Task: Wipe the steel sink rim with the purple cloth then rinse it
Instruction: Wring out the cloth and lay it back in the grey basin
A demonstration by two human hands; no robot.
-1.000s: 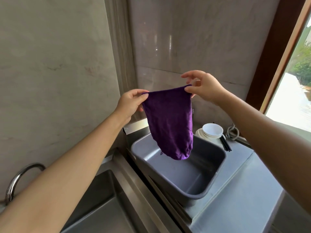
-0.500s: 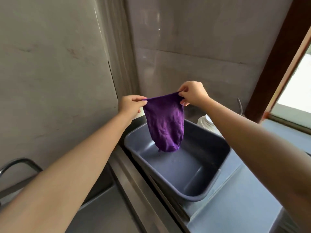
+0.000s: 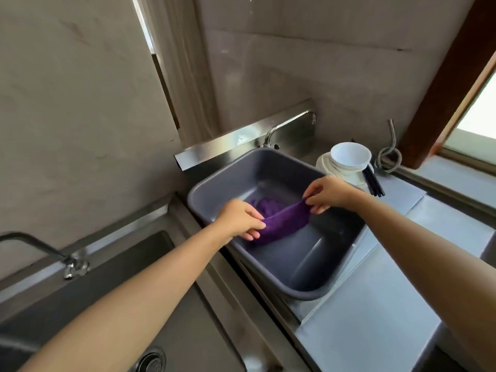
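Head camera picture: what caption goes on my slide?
Both hands, left hand and right hand, hold a purple cloth inside the grey tub.

Steel counter [image 3: 375,312] (grey tub [image 3: 308,288], bowls [image 3: 349,157])

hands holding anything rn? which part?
Both pinch the purple cloth: left hand at its near-left end, right hand at its far-right end, inside the grey tub.

Both hands pinch the purple cloth [image 3: 281,224] by its ends, the left hand [image 3: 240,220] at the near end and the right hand [image 3: 328,193] at the far end, holding it stretched low inside the grey plastic rectangular tub [image 3: 308,292]. Its far part seems to rest bunched on the tub's floor. White stacked bowls [image 3: 349,159] stand beyond on the steel desk [image 3: 375,304].
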